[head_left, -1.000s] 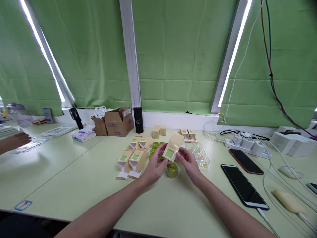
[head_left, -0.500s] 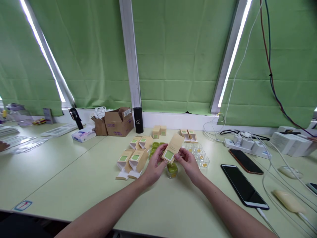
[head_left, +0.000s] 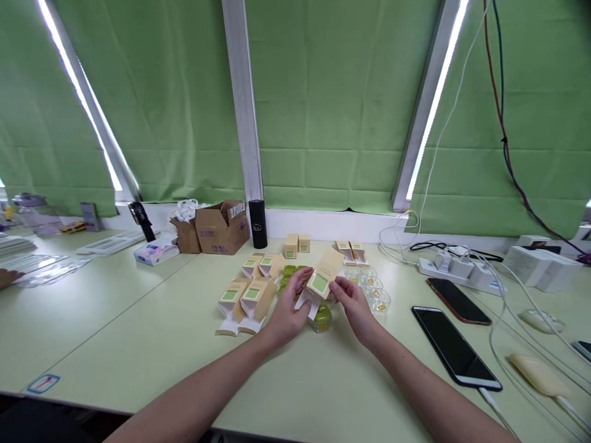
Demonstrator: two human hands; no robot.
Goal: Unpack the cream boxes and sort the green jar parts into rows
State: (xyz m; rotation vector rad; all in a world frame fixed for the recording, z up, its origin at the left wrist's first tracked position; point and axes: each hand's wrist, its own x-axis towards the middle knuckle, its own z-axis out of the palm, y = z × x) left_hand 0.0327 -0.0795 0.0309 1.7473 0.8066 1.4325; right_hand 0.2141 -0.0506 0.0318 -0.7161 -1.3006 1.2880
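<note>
Between both hands I hold a small beige carton (head_left: 327, 271) with a green window, tilted, its white inner flap hanging out at the lower end. My left hand (head_left: 292, 307) grips its left side, fingers behind it. My right hand (head_left: 351, 300) pinches its lower right edge. Just below the carton stands a small clear jar with a green lid (head_left: 322, 318). To the left, several beige cartons (head_left: 259, 295) lie with flaps open. Green lids (head_left: 287, 274) are partly hidden behind my left hand. Clear jars (head_left: 376, 294) with round yellow labels stand right of my right hand.
Two closed cartons (head_left: 291, 246) and a pair of open ones (head_left: 351, 251) stand farther back. A cardboard box (head_left: 221, 231) and black bottle (head_left: 257, 224) are near the wall. Phones (head_left: 455, 344), cables and a power strip (head_left: 462, 275) lie right. Another person's hand (head_left: 8, 278) shows far left.
The carton has gone from nearly flat to opened out into a box shape, and its white flap now hangs out at the bottom. Both hands stay in almost the same place.
</note>
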